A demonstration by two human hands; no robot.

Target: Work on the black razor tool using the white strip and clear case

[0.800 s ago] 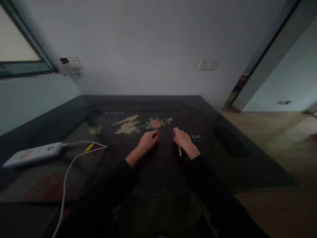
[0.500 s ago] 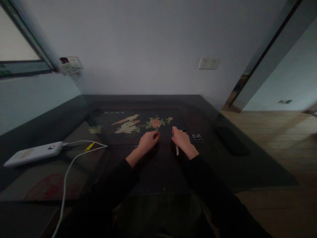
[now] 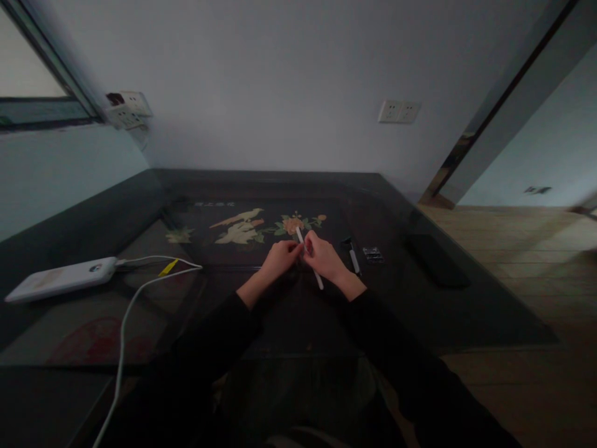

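Observation:
In the head view, my right hand (image 3: 323,254) is closed on a thin white stick (image 3: 319,280), whose two ends stick out past the fingers at a slant. My left hand (image 3: 278,258) meets it from the left, thumb and fingertips pinched together against the stick and the right fingers. Whatever the left fingertips hold is hidden. Just right of my right hand, a small razor-like tool (image 3: 354,259) with a black head and pale handle lies on the dark table (image 3: 289,323). Beside it is a small shiny packet (image 3: 373,254).
A white power bank (image 3: 63,279) lies at the left, its white cable (image 3: 124,336) with a yellow tag (image 3: 168,267) running to the front edge. A dark flat slab (image 3: 436,261) rests at the right. Behind the table stands a wall with sockets (image 3: 400,112).
My right hand has moved left with the white stick and now meets my left hand. The razor-like tool, mostly covered before, is now in plain sight on the table.

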